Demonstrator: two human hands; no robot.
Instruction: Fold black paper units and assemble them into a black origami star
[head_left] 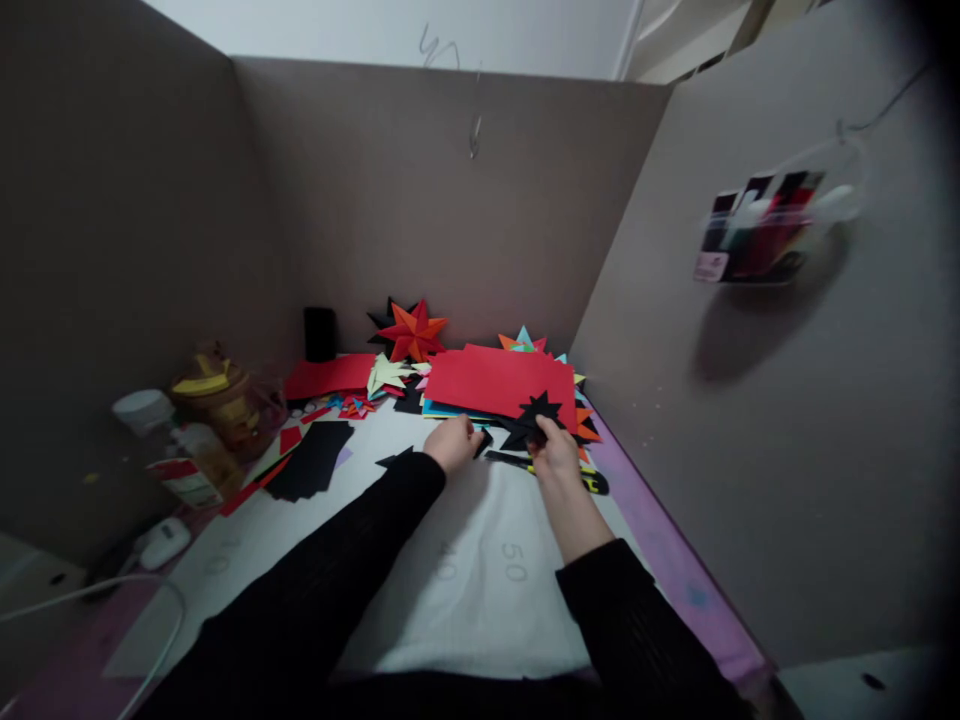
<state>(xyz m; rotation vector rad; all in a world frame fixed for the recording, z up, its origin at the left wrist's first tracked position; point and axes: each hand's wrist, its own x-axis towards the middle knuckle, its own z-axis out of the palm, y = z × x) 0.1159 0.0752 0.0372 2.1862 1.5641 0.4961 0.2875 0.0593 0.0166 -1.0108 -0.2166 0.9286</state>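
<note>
pinched in the fingers of the right hand (556, 452) is a black paper star (540, 412), right of the frame's center, its points overlapping the lower right of a red paper stack (495, 378). the left hand (453, 443), just beside it at center, closes its fingertips on a small black piece (484, 442). between the hands and passing behind the right wrist lies a yellow and black utility knife (596, 483). under both forearms spreads a white sheet (472, 620) marked with numbers. left of center, dark paper pieces (313, 458) lie fanned beside red strips. farther back stand a red and orange star (414, 330) and, nearer, a pale green star (387, 375). in the upper right of the frame, a clear container (757, 235) hangs on the partition, blurred.
</note>
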